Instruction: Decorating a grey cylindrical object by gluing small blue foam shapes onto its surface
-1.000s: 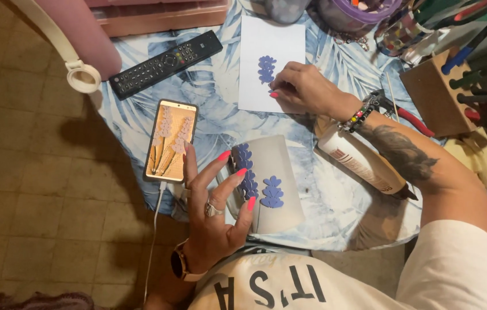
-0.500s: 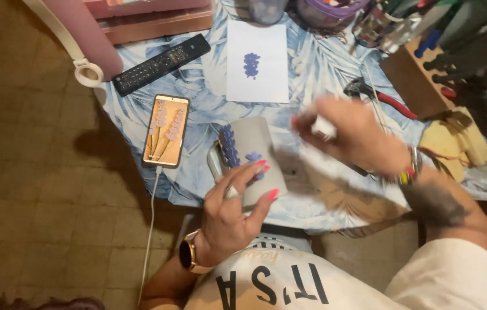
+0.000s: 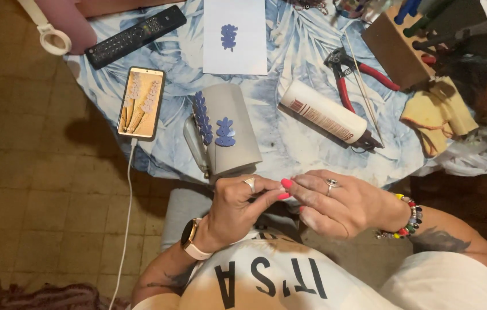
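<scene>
Purple petal pieces (image 3: 224, 132) lie on the grey roll (image 3: 232, 129) at the counter (image 3: 289, 138) edge, just above both hands. Left hand (image 3: 235, 209) and right hand (image 3: 341, 204) meet fingertip to fingertip, pinching something too small to tell. A white tube (image 3: 324, 112) with a dark-red label lies right of it.
</scene>
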